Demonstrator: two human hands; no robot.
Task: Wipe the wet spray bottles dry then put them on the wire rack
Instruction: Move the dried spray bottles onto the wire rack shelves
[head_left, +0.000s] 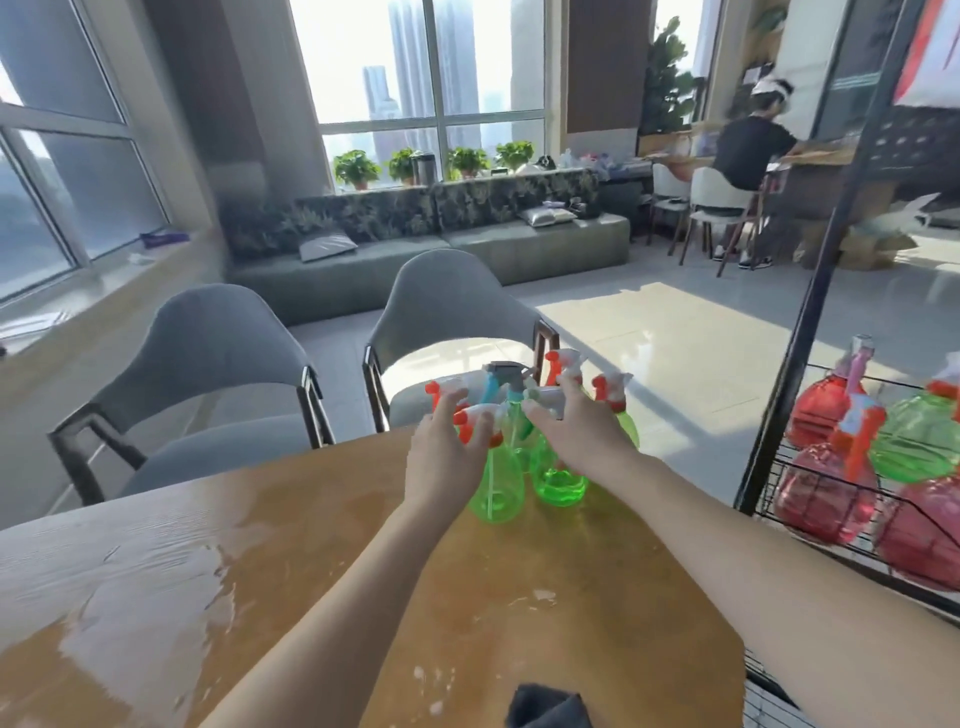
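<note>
**Both hands at the bottle cluster, far table edge**

Under our forearms: a wooden table (311, 571), warm brown, grain visible, glossy with wet patches and a few pale droplets or suds. Nearest to us, below the wrists, a dark cloth (550, 706) lies crumpled at the bottom edge of view.

Beyond the hands, two grey upholstered chairs (218, 364) with dark frames face the table. Further out, a long green sofa (467, 244) under tall windows, potted plants (358, 169) on the sill, towers outside. Far beyond our right hand, another person (748, 150) sits at a desk, back to us. Floor is pale glossy tile with sun patches.

The green spray bottles (496, 483) stand in a tight group at the far table edge: translucent green plastic, rounded bodies, white-and-orange trigger heads, one blue-and-grey head among them.

Our left hand (447, 457) reaches in with fingers spread and slightly bent over an orange-white trigger head; we cannot tell whether it grips. Our right hand (582, 431) is likewise spread, fingertips on or at a white trigger head; grasp unclear.

To the right of our right hand, a black wire rack (795, 395) holds a wire basket with red and green translucent bottles (821, 499), bulbous, packed together.
</note>
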